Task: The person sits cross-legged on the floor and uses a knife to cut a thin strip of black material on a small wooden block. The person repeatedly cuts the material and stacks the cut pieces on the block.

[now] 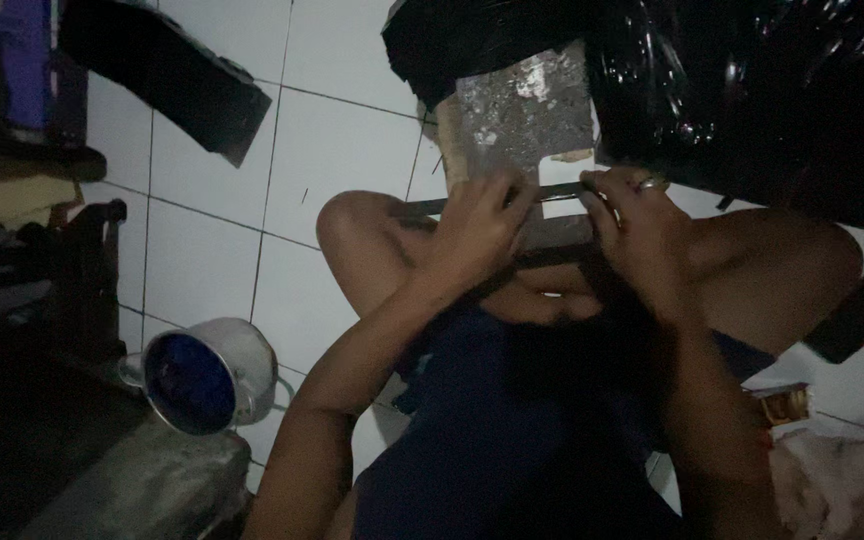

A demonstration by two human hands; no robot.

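Dark metal is what both hands are on: a thin black strip (552, 190) runs level across the lap, just in front of a grey, speckled slab (524, 105) that stands on the white tiled floor (222, 200). Left hand (477, 235) sits over the strip's left half, fingers curled down and bunched close, fingertips pressing on the bar near the slab's lower edge. Right hand (637, 235) takes the other end, fingers folded tight around it, a ring (649, 183) catching light on one of them. Whether the thumbs pinch from beneath is hard to tell; the light is low and the knuckles hide them. The two hands are near each other, with a short bare stretch of strip between. Bare knees frame the work on either side. Black plastic sheeting (752, 90) bunches up beyond the slab. Off to the left, well apart, a small metal pot (207, 375) lies tipped, its blue inside facing us.
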